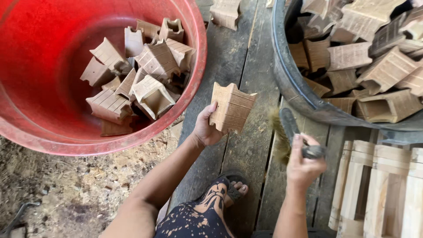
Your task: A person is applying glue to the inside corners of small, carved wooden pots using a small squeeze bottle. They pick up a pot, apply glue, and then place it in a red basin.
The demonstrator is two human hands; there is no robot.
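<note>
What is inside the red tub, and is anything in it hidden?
The red tub holds a loose pile of grooved wooden blocks, several hollow and open-ended. The pieces lower in the pile and the tub floor under them are covered, so they cannot be counted.

Bare forearms, no sleeves; dark garment (194,222) with pale splatter pattern over lap; black sandal (232,185) on foot.

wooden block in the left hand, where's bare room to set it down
Free: the dark planks between the red tub and grey tub, beyond the wooden block. Crowded: both tubs hold piled blocks; the foot sits on the near planks.
</note>
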